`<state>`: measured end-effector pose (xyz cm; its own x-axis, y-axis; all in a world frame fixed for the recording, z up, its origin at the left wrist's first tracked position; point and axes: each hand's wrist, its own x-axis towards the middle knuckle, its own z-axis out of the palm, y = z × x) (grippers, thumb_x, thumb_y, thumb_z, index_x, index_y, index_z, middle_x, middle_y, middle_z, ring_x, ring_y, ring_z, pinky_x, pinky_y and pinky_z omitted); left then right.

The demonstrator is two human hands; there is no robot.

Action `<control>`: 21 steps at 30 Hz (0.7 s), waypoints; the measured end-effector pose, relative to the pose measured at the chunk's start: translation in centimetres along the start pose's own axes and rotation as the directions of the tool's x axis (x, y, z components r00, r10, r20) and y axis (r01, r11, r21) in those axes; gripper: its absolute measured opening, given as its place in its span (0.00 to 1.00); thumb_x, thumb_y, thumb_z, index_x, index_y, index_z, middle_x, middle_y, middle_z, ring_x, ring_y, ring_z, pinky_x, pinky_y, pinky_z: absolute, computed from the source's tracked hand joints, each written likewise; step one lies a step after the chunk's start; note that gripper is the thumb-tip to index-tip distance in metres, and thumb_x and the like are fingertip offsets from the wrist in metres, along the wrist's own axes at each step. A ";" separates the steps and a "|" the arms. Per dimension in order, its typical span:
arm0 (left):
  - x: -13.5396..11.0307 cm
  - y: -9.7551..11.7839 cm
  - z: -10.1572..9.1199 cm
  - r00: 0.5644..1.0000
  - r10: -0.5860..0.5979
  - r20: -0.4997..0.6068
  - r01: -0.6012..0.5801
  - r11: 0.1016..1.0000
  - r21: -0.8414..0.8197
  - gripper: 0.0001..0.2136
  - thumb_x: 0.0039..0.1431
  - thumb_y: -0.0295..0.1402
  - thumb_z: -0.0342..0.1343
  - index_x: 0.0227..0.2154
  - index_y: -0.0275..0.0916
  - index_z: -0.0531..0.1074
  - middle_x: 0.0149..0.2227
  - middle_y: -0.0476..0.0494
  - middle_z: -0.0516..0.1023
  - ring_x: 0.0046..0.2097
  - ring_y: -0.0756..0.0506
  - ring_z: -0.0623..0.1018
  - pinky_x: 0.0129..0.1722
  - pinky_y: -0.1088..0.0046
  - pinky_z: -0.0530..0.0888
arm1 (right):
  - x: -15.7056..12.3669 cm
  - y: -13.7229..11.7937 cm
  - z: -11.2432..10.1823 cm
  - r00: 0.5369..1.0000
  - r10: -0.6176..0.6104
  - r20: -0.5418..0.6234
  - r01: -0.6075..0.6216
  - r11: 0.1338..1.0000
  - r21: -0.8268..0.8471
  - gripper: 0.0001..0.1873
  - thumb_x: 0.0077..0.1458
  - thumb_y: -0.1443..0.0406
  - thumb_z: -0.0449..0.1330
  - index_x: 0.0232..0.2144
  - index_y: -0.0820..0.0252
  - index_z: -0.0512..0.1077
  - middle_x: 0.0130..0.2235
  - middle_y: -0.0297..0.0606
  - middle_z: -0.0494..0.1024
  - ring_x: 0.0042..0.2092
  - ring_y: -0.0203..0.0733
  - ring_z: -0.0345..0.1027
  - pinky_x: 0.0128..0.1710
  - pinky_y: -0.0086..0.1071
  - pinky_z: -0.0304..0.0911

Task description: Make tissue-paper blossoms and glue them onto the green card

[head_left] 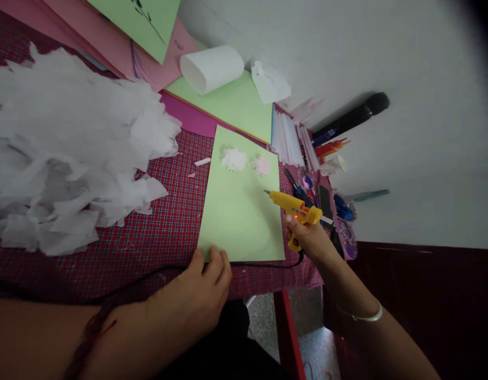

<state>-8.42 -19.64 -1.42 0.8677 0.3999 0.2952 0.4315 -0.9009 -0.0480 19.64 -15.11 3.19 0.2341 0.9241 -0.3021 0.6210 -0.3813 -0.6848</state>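
Observation:
A light green paper sheet [244, 216] lies in front of me on the checked tablecloth. Near its far edge sit a white paper flower [233, 159] and a smaller pale pink one [262, 165]. My right hand [305, 235] is closed round the handle of a yellow hot glue gun [293, 205], whose nozzle points left over the sheet. A small orange light glows on the gun. At the sheet's near left corner, my left hand [204, 282] rests with its fingers apart and the tips on the paper.
A large heap of white tissue pieces [69, 142] covers the left side. Beyond the sheet stand a white paper cup [212, 68] and glue sticks [287, 138]. Pens and tools [303, 192] lie along the right edge by the wall. A black cord [149, 273] crosses the near edge.

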 end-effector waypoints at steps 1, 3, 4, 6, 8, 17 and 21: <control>0.0 -0.1 0.0 1.000 -0.001 -0.003 0.001 1.000 0.000 0.15 0.58 0.38 0.52 0.41 0.36 0.79 0.46 0.32 0.77 0.46 0.33 0.74 0.39 0.54 0.71 | -0.1 -0.1 -0.1 1.000 -0.001 0.016 0.001 1.000 -0.003 0.24 0.46 0.43 0.60 0.29 0.56 0.65 0.21 0.30 0.62 0.22 0.35 0.55 0.20 0.31 0.53; 0.0 -0.1 0.0 1.000 0.004 -0.009 -0.004 1.000 0.002 0.15 0.58 0.38 0.53 0.40 0.36 0.79 0.46 0.33 0.77 0.45 0.33 0.74 0.39 0.54 0.71 | -0.4 -0.4 -0.2 0.998 -0.002 0.056 0.002 1.000 0.000 0.25 0.48 0.42 0.57 0.28 0.57 0.66 0.21 0.31 0.62 0.22 0.35 0.55 0.20 0.30 0.52; 0.0 -0.1 -0.1 1.000 0.008 -0.008 -0.008 1.000 0.003 0.15 0.58 0.38 0.53 0.41 0.36 0.79 0.46 0.33 0.77 0.45 0.34 0.74 0.39 0.54 0.71 | -0.5 -0.5 -0.3 0.997 -0.004 0.074 0.004 1.000 0.001 0.26 0.49 0.41 0.56 0.28 0.58 0.67 0.22 0.31 0.61 0.22 0.34 0.55 0.20 0.30 0.52; 0.0 -0.2 -0.1 1.000 0.008 -0.004 -0.008 1.000 0.006 0.14 0.58 0.37 0.53 0.41 0.37 0.79 0.46 0.33 0.77 0.45 0.34 0.74 0.39 0.54 0.71 | -0.7 -0.7 -0.4 0.995 0.000 0.095 0.000 1.000 -0.004 0.27 0.51 0.41 0.54 0.29 0.59 0.69 0.22 0.31 0.61 0.23 0.34 0.56 0.20 0.30 0.52; 0.1 -0.1 -0.1 1.000 0.007 -0.005 -0.007 1.000 0.008 0.14 0.57 0.38 0.53 0.41 0.37 0.79 0.46 0.34 0.77 0.46 0.34 0.74 0.39 0.54 0.71 | -0.6 -0.7 -0.5 0.995 0.007 0.096 -0.006 1.000 -0.011 0.28 0.52 0.40 0.52 0.29 0.59 0.69 0.22 0.31 0.61 0.22 0.34 0.56 0.20 0.30 0.52; 0.0 -0.1 0.1 1.000 0.005 -0.002 -0.005 1.000 -0.009 0.14 0.59 0.38 0.52 0.41 0.37 0.79 0.47 0.33 0.76 0.46 0.34 0.74 0.40 0.54 0.70 | 0.0 -0.4 0.2 1.000 -0.016 0.023 0.017 0.999 -0.049 0.27 0.45 0.39 0.56 0.24 0.56 0.62 0.20 0.31 0.63 0.21 0.34 0.56 0.20 0.30 0.55; 0.0 -0.2 0.0 1.000 0.006 0.000 -0.006 1.000 -0.002 0.15 0.60 0.37 0.50 0.42 0.37 0.78 0.47 0.32 0.76 0.46 0.34 0.74 0.40 0.53 0.69 | -0.2 -0.4 0.3 1.000 0.010 0.008 -0.009 0.999 -0.037 0.25 0.45 0.42 0.59 0.23 0.56 0.62 0.20 0.31 0.64 0.20 0.34 0.56 0.18 0.30 0.56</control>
<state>-8.47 -19.48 -1.38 0.8701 0.3946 0.2953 0.4259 -0.9035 -0.0477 19.11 -15.14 3.28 0.2344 0.9201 -0.3139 0.6463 -0.3887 -0.6567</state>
